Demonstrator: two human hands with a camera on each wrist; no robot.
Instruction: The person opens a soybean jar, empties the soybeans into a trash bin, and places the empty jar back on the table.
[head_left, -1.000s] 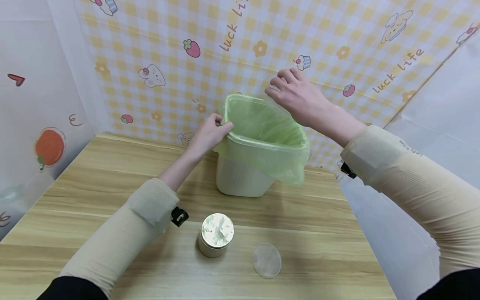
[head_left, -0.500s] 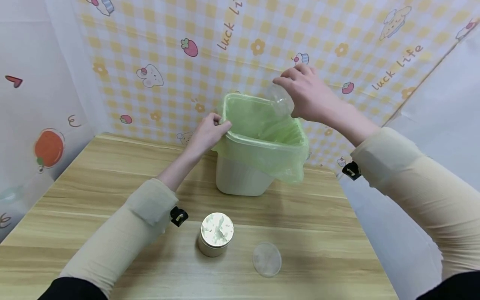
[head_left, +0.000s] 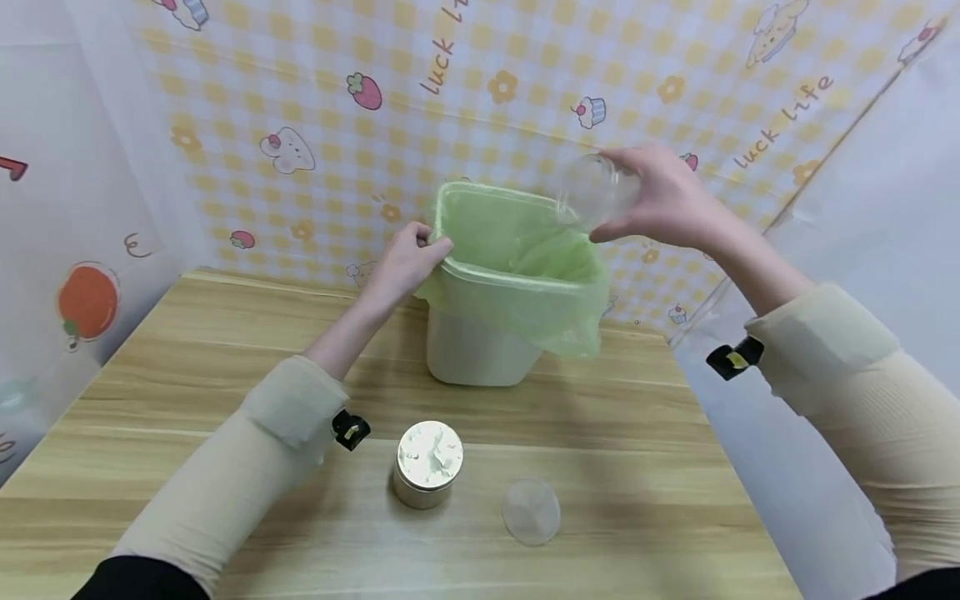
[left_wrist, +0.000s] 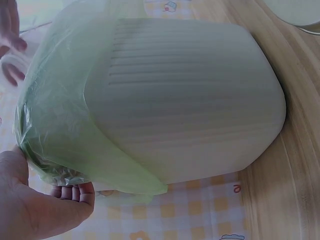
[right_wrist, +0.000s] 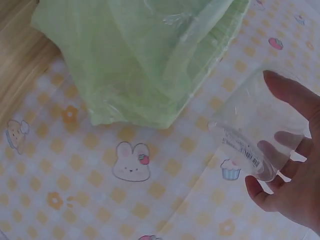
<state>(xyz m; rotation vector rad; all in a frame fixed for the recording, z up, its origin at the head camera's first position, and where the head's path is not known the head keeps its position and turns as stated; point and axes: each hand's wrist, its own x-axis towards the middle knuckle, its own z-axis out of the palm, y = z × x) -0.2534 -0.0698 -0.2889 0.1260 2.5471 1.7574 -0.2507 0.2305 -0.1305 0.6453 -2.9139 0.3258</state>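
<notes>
**At the right end of the off-white, straight-sided plastic bin [head_left: 480,354], a clear, round plastic cup [head_left: 592,193] held up lightly**

Over at the bin's left end, the person's left hand [head_left: 415,257] has a narrow grip: thumb and curled fingers pinch the rim together with the thin, light-green plastic liner [head_left: 555,321]. From where I stand that looks like a sensible anchor. A liner merely folded over a rim seems apt to slide inward if anything catches it, so I'd have that pinch firm but not tugging outward, which might rock the bin.

At the bin's far right corner, the right hand [head_left: 672,200] holds the cup, thumb and fingers on opposite sides of its wall. The cup is tilted and, seen from the right wrist, apart from the liner; whether any of it is over the bin's mouth I can't tell. I make out nothing inside it. Its wall looks thin, so a gentle hold should serve; a hard squeeze would probably buckle it. This close, I'd want it well above the rim, since the liner's loose right side could snag.

Nearer the person than the bin, on the light wood-grain bench [head_left: 225,325], stand a short, silvery cylindrical tin [head_left: 427,462] with a crinkled, shiny top and, to its right, a flat, clear round disc [head_left: 531,512]. Both are well apart from the hands, though I'd mind the tin beneath the left forearm's side.
</notes>
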